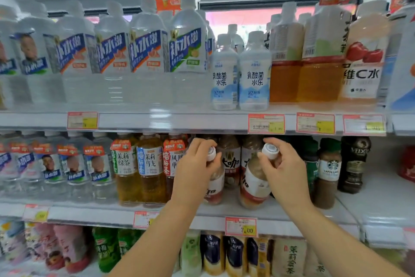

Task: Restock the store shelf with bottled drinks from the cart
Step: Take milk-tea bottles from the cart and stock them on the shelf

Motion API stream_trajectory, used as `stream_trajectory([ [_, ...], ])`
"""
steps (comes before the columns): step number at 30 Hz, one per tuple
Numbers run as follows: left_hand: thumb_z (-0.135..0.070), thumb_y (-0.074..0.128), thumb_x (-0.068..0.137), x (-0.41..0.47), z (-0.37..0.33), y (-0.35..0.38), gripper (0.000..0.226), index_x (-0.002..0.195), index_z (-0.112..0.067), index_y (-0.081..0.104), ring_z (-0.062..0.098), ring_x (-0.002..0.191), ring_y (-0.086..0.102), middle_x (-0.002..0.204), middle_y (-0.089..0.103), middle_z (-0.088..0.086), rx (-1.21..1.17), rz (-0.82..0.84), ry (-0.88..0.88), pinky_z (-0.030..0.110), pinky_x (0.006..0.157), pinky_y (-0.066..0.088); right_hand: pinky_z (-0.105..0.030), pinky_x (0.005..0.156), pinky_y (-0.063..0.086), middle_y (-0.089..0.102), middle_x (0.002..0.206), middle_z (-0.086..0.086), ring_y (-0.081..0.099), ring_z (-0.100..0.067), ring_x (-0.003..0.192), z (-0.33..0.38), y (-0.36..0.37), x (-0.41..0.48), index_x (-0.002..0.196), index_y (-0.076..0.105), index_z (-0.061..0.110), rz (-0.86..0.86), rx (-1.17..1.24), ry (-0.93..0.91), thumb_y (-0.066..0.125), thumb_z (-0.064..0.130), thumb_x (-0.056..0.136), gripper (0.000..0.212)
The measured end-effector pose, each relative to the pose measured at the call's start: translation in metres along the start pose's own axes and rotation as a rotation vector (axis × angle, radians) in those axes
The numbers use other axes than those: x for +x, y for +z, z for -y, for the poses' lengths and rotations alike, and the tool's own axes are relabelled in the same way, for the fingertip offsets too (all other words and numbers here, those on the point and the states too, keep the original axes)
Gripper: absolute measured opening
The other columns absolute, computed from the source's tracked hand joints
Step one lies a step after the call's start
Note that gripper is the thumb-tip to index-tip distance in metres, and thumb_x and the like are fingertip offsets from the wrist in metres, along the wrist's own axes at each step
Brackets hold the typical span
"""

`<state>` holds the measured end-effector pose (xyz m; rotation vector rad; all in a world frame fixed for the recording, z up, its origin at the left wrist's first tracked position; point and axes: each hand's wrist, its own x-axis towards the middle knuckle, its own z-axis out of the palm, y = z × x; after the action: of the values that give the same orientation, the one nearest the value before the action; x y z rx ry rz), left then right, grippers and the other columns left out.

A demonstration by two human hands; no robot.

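Observation:
My left hand [195, 164] grips the neck of a milk-coffee bottle [215, 189] with a white cap and a red-and-white label, standing on the middle shelf [280, 212]. My right hand [284, 170] grips a second bottle [254, 183] of the same kind near its white cap, tilted slightly toward me at the shelf's front. Behind them stand brown coffee bottles [229, 162] with bold black lettering. The cart is out of view.
Tea bottles [147, 169] stand left of my hands, dark coffee bottles [329, 175] to the right. The top shelf [179, 119] carries water, yoghurt drinks and juice. Price tags [241, 227] line the shelf edges. The bottom shelf holds more drinks.

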<state>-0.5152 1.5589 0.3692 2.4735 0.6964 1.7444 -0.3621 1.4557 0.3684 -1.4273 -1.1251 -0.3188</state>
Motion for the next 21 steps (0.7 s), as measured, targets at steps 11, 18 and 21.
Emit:
stream_trajectory([
  [11, -0.024, 0.061, 0.087, 0.015, 0.006, 0.046, 0.053, 0.134, -0.013, 0.038, 0.029, 0.117, 0.048, 0.124, 0.053, 0.009, -0.12, 0.084, -0.378, 0.043, 0.098, 0.041, -0.031, 0.072, 0.037, 0.06, 0.097, -0.001, 0.046, -0.022, 0.101, -0.024, 0.041, 0.026, 0.121, 0.054, 0.024, 0.086, -0.055, 0.188, 0.064, 0.033, 0.082, 0.041],
  [18, -0.015, 0.064, 0.076, -0.026, 0.013, 0.051, 0.105, 0.135, -0.052, -0.014, 0.01, 0.131, 0.022, 0.151, 0.01, -0.001, -0.35, 0.232, -0.466, 0.028, 0.104, 0.027, -0.035, 0.093, 0.043, 0.057, 0.121, 0.0, 0.047, -0.023, 0.117, -0.03, 0.044, 0.024, 0.13, 0.046, 0.028, 0.148, 0.048, 0.19, 0.063, 0.031, 0.082, 0.051],
  [21, -0.013, 0.065, 0.076, -0.048, 0.018, 0.058, 0.111, 0.122, -0.058, -0.025, 0.028, 0.127, 0.036, 0.146, 0.019, 0.007, -0.29, 0.261, -0.557, 0.035, 0.097, 0.037, -0.035, 0.096, 0.038, 0.043, 0.132, -0.002, 0.036, -0.022, 0.125, -0.032, 0.052, 0.001, 0.14, 0.033, 0.024, 0.109, -0.077, 0.207, 0.077, 0.043, 0.065, 0.089],
])
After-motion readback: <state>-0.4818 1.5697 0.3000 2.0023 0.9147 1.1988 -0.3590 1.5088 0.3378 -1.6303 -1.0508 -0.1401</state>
